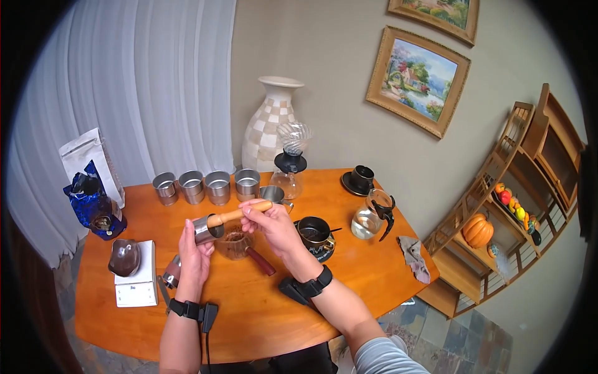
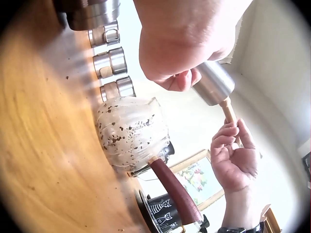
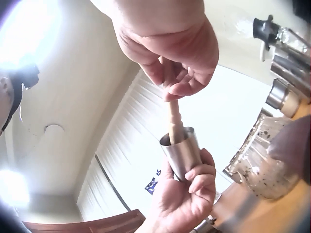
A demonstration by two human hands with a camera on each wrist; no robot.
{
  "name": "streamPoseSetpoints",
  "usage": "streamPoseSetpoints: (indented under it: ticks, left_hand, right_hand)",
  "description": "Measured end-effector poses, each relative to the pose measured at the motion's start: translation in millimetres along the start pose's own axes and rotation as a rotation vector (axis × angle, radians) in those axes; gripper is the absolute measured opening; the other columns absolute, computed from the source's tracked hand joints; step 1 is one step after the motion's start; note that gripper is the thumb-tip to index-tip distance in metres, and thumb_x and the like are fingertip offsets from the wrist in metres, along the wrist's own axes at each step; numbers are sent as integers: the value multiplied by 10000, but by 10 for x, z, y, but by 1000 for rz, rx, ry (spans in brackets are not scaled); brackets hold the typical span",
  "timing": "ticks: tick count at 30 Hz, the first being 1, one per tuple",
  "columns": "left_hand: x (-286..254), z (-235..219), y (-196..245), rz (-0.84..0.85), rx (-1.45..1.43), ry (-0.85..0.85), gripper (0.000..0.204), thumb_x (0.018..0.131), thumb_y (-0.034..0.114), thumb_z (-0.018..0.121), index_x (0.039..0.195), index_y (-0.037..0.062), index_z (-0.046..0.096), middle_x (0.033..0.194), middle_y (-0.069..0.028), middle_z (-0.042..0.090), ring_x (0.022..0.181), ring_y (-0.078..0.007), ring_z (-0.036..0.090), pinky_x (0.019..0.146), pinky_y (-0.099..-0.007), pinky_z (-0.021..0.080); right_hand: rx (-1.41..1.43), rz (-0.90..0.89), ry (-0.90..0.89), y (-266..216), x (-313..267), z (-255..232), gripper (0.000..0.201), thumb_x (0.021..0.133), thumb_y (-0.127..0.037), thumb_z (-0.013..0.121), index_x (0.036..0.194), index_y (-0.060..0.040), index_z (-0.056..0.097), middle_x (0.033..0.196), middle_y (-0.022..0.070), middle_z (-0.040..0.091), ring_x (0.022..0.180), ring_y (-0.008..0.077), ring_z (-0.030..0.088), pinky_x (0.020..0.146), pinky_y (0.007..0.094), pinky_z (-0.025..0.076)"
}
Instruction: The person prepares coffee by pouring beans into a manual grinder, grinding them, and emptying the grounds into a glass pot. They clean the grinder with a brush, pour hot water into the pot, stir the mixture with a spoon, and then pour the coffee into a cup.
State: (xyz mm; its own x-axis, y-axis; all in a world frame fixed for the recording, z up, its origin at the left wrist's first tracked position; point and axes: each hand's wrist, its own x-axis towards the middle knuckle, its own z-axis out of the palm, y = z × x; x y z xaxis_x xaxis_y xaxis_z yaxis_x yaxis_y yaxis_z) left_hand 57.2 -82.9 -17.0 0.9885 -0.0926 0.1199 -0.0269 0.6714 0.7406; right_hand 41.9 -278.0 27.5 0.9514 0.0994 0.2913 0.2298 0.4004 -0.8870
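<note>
In the head view my left hand (image 1: 194, 257) grips a small stainless steel cup (image 1: 203, 230), tilted with its mouth toward the right. My right hand (image 1: 268, 225) pinches a slender wooden-handled tool (image 1: 225, 217) near its end. The tool's other end goes into the cup's mouth (image 3: 178, 137) in the right wrist view, so its tip is hidden inside. Below the hands, a clear glass pot (image 2: 129, 133) with a dark red handle (image 2: 176, 187) stands on the table. Dark specks cling to its walls.
Several metal cups (image 1: 218, 187) line the table's back edge, beside a glass dripper (image 1: 290, 162). A white scale (image 1: 136, 293) bears a dark glass vessel (image 1: 124, 257) at left, near a blue bag (image 1: 93, 202). At right are a black pot (image 1: 313, 230), glass carafe (image 1: 366, 223) and cloth (image 1: 413, 257).
</note>
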Motion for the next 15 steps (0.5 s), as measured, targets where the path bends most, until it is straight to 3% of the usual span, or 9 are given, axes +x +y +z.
streamPoseSetpoints:
  ticks: [4,7,9,12,13,15]
  left_hand:
    - [34,-66,-41,-15,-54,5,417,1001,476,460,1071,83,577,831,-6,626,580,-54,476,477,-192,327]
    - [41,-96,-54,-49,-36,8,423,986,498,479,1068,96,583,820,3,633,574,-62,478,471,-204,327]
    - [7,-31,-20,-79,-23,37,398,997,461,480,1063,76,555,765,6,568,548,-66,448,460,-208,327]
    - [0,-27,-25,-109,-5,2,400,995,465,482,1043,74,554,763,-8,577,533,-65,439,451,-202,316]
    - [-1,-6,-18,-121,24,17,413,993,476,478,1040,73,552,767,-12,584,529,-66,436,450,-201,314]
    - [-7,-19,-12,-148,11,-7,452,992,512,445,1015,77,569,763,-7,588,532,-62,442,445,-198,323]
  right_hand:
    - [1,-43,17,39,-19,97,223,930,-162,644,1066,14,638,790,40,647,664,84,608,598,200,476]
    - [-69,54,36,-42,-65,122,188,934,-160,634,1030,2,639,729,18,632,609,72,581,563,196,462]
    - [-160,39,53,-131,-72,119,163,928,-150,630,978,4,639,699,15,620,588,68,561,554,204,453]
    - [-505,-60,103,-328,-168,261,166,895,-137,651,934,24,646,735,49,646,609,78,573,552,229,456]
    - [-496,-54,97,-381,-206,326,166,895,-137,651,934,24,646,735,49,646,609,78,573,552,229,456]
    - [-864,-363,56,-426,-262,400,157,866,-107,677,952,22,648,772,71,660,624,93,597,559,238,474]
